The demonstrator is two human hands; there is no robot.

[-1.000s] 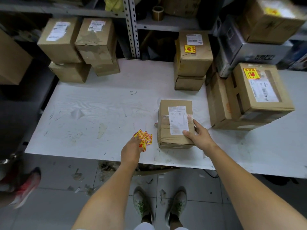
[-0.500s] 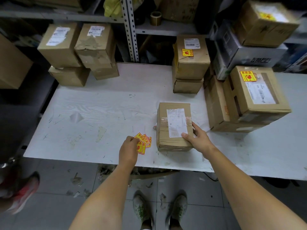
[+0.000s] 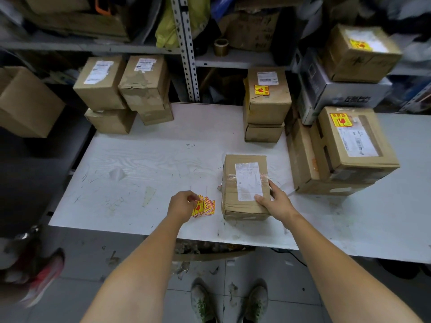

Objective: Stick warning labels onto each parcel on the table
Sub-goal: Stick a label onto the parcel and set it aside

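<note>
A brown parcel (image 3: 245, 185) with a white shipping label lies near the front edge of the white table (image 3: 144, 164). My right hand (image 3: 276, 202) grips its near right corner, thumb on top. Just left of the parcel lies a fanned stack of yellow and red warning labels (image 3: 206, 206). My left hand (image 3: 183, 205) is on the stack's left side, fingers curled and pinching a label there.
Unlabelled cardboard boxes (image 3: 126, 89) are piled at the table's back left. Boxes bearing yellow warning labels stand at the back centre (image 3: 267, 99) and right (image 3: 349, 141). Metal shelving with more boxes and a tape roll (image 3: 221, 46) rises behind. My feet show below.
My left hand has curled its fingers onto the label stack and shifted slightly left. My right hand keeps its hold on the parcel; the camera has tilted a little.
</note>
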